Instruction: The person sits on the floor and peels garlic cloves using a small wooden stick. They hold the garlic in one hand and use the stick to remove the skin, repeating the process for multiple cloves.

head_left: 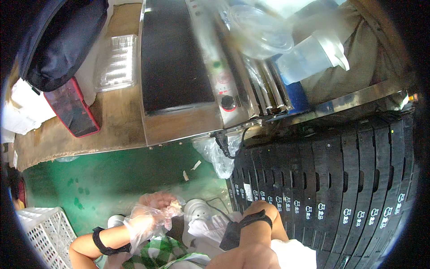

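Note:
My left hand (159,205) wears a loose clear plastic glove and is held low over the green floor, above my lap. Its fingers are curled round a small pale, crumpled piece (175,205); what it is cannot be told. A black strap goes round that forearm. My right arm is bent at the lower right, with a black strap and a dark flat box at the forearm. Bare skin shows at the bottom edge, but I cannot make out my right hand's fingers or anything in them. Green checked cloth (161,250) covers my lap.
A worktable ahead bears a black-topped steel appliance (174,57) with a knob, a phone with a red edge (72,109), a clear plastic tray (117,62), a black bag (67,43) and a translucent jug (304,60). Stacked black crates (322,168) stand right, a white basket (50,232) left.

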Tool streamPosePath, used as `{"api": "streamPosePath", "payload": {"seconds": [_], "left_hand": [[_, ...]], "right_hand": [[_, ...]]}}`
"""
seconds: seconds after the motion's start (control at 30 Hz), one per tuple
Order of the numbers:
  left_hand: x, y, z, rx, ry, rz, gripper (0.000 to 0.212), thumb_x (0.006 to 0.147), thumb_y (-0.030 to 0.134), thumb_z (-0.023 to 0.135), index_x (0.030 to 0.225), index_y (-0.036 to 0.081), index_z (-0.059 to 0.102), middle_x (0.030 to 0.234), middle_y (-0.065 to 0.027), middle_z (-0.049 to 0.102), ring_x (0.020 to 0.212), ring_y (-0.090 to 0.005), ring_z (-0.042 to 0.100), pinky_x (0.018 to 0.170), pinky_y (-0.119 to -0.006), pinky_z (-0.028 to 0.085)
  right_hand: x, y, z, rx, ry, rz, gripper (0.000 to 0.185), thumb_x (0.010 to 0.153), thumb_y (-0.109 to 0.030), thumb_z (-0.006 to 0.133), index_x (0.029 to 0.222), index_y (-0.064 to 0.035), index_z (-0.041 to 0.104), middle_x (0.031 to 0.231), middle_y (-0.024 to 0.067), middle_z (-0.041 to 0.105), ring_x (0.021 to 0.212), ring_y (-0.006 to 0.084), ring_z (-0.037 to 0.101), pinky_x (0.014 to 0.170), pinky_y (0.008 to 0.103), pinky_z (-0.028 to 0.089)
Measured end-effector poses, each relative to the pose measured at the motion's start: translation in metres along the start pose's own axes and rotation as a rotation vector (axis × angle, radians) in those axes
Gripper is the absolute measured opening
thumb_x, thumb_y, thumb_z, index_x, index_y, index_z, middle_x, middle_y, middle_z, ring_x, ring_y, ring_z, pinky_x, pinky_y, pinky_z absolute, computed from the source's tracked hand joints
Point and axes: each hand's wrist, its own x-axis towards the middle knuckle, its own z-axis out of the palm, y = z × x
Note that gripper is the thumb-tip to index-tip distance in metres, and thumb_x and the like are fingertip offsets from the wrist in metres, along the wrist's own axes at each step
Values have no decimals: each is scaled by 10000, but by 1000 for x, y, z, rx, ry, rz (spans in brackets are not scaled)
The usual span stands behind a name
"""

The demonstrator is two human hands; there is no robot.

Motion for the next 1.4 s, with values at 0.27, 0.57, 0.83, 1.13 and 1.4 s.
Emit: {"api": "streamPosePath", "payload": {"seconds": [0.27, 0.57, 0.83, 1.13, 1.4], "left_hand": [[0, 0, 1, 20, 22, 33, 417, 711, 174, 689, 982, -75, 494, 846, -169, 616, 539, -162, 557, 449, -250, 455], [-1, 3, -2, 7, 31, -82, 322, 729, 10, 642, 1001, -77, 493, 927, -126, 593, 795, -167, 591, 666, -243, 492], [4, -8, -10, -87, -15, -38, 375, 680, -71, 627, 1025, -105, 483, 986, -167, 571, 862, -199, 581, 777, -261, 477], [2, 1, -4, 145, -5, 10, 343, 721, 154, 680, 941, -49, 513, 817, -151, 625, 564, -144, 569, 449, -232, 452], [0, -1, 1, -13, 13, 21, 392, 706, 141, 695, 966, -71, 491, 852, -161, 616, 601, -159, 582, 461, -234, 464]], "right_hand": [[13, -1, -60, -188, -802, 254, 327, 884, -164, 439, 619, 20, 487, 670, 183, 521, 547, 308, 509, 483, 376, 403], [19, -3, -58, -111, -876, 368, 367, 896, -202, 392, 601, 6, 460, 660, 164, 487, 566, 318, 484, 512, 386, 382], [22, 7, -46, 31, -765, 296, 377, 897, -220, 384, 578, -22, 420, 606, 122, 454, 487, 276, 429, 461, 368, 340], [6, 16, 30, 75, 186, -162, 262, 879, -165, 395, 658, -25, 392, 507, 68, 400, 392, 151, 352, 371, 273, 299], [0, 15, -3, -36, -148, 7, 200, 853, -118, 479, 693, -14, 417, 515, 78, 436, 394, 148, 361, 376, 265, 286]]}}
